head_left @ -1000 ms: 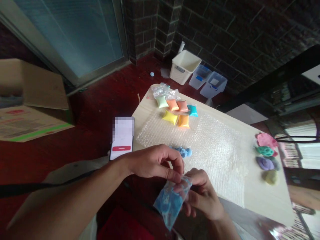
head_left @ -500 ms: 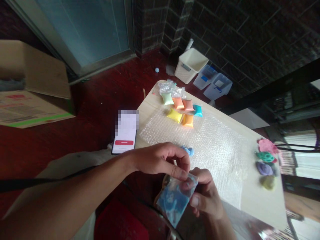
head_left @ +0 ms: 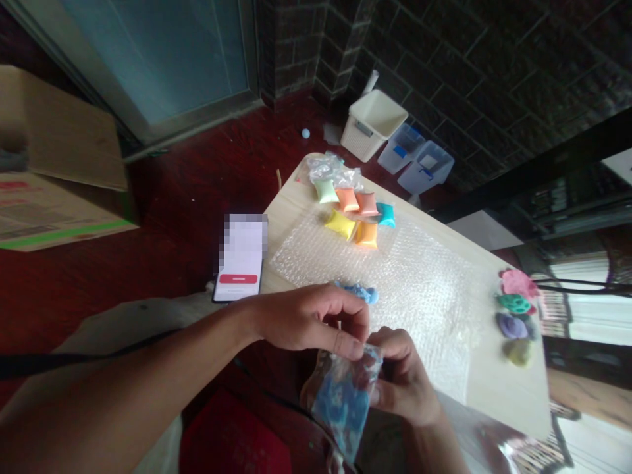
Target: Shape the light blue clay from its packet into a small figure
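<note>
The left hand (head_left: 316, 320) and right hand (head_left: 405, 382) have their fingers pinched on the upper end of a clear bag (head_left: 349, 395) with blue material (head_left: 340, 403) inside, just short of the worktop's (head_left: 516, 401) near edge. Six plump colored packets (head_left: 340, 224) lie toward the far left corner.

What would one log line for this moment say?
left hand: pinching clear plastic bag with blue contents | right hand: holding same bag
</note>
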{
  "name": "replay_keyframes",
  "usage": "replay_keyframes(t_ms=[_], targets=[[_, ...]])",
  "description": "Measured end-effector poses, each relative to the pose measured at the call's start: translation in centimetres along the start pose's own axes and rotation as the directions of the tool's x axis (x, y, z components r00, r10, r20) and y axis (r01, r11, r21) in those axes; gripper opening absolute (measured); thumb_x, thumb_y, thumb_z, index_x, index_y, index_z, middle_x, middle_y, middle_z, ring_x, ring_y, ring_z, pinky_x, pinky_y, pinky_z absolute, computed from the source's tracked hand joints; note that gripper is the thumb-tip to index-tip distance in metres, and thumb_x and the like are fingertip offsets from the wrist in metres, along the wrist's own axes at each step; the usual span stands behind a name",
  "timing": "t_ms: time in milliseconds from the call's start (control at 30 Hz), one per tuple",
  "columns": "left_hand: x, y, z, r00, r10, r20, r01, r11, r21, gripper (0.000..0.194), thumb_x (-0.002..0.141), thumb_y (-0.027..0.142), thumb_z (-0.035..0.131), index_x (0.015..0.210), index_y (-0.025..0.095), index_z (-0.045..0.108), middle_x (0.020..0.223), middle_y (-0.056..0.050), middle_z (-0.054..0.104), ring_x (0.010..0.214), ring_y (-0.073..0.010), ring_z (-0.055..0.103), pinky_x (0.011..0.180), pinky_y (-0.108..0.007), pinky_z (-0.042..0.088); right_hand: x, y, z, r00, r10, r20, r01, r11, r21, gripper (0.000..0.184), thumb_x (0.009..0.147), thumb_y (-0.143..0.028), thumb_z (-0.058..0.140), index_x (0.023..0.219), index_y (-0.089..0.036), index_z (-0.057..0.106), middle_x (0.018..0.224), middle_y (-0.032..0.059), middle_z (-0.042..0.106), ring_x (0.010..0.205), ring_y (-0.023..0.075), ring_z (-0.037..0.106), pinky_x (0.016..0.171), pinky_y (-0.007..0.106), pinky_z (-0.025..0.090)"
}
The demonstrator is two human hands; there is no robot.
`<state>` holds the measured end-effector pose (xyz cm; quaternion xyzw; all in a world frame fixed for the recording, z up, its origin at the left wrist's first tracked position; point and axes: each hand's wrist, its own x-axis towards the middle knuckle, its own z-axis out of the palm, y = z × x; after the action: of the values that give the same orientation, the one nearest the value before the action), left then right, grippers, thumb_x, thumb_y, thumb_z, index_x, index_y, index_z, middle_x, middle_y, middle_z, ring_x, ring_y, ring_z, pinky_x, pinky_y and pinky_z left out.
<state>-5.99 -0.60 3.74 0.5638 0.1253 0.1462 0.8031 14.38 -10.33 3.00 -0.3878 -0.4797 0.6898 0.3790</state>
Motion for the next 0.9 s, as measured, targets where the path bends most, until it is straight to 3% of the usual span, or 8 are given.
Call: replay_keyframes(t_ms=[133, 233, 400, 633, 767, 900], targets=[[-0.3, 0.1, 0.1, 0.991, -0.092, 0.093, 0.094, 0.995, -0.017, 0.023, 0.083, 0.036, 0.082, 0.086, 0.017, 0.069, 0.074, 0.002, 0.06, 0.068, -0.0121, 0.051, 0.06, -0.024, 0.039, -0.2, 0.2, -0.8, 0.994, 0.029, 0.106, -0.031, 0.999, 0.01, 0.032, 0.074, -0.041, 0.084, 0.06, -0.019, 0.066, 0.052, -0.0022, 0.05, 0.047, 0.0104, 0.04, 0.047, 0.023, 0.035], [-0.4, 0.0, 0.2, 0.98, -0.13, 0.147, 0.138, 0.989, -0.044, 0.033, 0.076, 0.044, 0.089, 0.082, 0.017, 0.072, 0.071, 0.001, 0.063, 0.064, -0.0123, 0.052, 0.057, -0.024, 0.04, -0.2, 0.6, -1.1, 0.988, 0.073, 0.137, -0.073, 0.997, -0.007, 0.027, 0.074, -0.039, 0.083, 0.065, -0.018, 0.07, 0.052, -0.0024, 0.05, 0.047, 0.0099, 0.037, 0.046, 0.022, 0.031], [-0.3, -0.5, 0.3, 0.985, -0.121, 0.123, 0.127, 0.991, -0.049, 0.039, 0.064, 0.046, 0.097, 0.078, 0.017, 0.074, 0.07, 0.001, 0.063, 0.066, -0.0128, 0.054, 0.058, -0.023, 0.041, 0.1, 0.6, -0.9, 0.991, 0.049, 0.122, -0.054, 0.998, 0.04, 0.02, 0.08, -0.034, 0.079, 0.077, -0.015, 0.076, 0.057, 0.0003, 0.059, 0.047, 0.0095, 0.043, 0.047, 0.021, 0.036], [-0.4, -0.7, 0.8, 0.962, -0.205, 0.181, 0.229, 0.966, -0.123, 0.036, 0.068, 0.046, 0.095, 0.087, 0.018, 0.083, 0.076, -0.002, 0.07, 0.068, -0.0135, 0.057, 0.063, -0.025, 0.043, 0.5, -0.1, -0.9, 0.989, -0.006, 0.15, 0.009, 1.0, -0.021, 0.017, 0.081, -0.03, 0.077, 0.073, -0.015, 0.074, 0.063, 0.003, 0.067, 0.052, 0.0117, 0.054, 0.05, 0.021, 0.043], [-0.4, -0.9, 0.9, 0.958, -0.214, 0.192, 0.245, 0.958, -0.152, 0.037, 0.068, 0.05, 0.093, 0.089, 0.02, 0.085, 0.079, -0.003, 0.073, 0.071, -0.0158, 0.06, 0.065, -0.026, 0.046, 0.4, 0.1, -1.2, 0.986, 0.034, 0.163, -0.027, 0.999, -0.041, 0.017, 0.079, -0.027, 0.076, 0.069, -0.015, 0.071, 0.059, 0.0011, 0.063, 0.05, 0.0105, 0.049, 0.048, 0.021, 0.037], [-0.5, -1.0, 0.7, 0.959, -0.199, 0.201, 0.214, 0.976, -0.053, 0.038, 0.073, 0.049, 0.091, 0.095, 0.019, 0.086, 0.082, -0.004, 0.073, 0.075, -0.017, 0.059, 0.069, -0.027, 0.045, 0.5, 0.2, -1.2, 0.983, 0.073, 0.171, -0.063, 0.996, -0.062, 0.023, 0.082, -0.029, 0.073, 0.065, -0.014, 0.068, 0.056, -0.0001, 0.059, 0.049, 0.0094, 0.045, 0.047, 0.022, 0.033]])
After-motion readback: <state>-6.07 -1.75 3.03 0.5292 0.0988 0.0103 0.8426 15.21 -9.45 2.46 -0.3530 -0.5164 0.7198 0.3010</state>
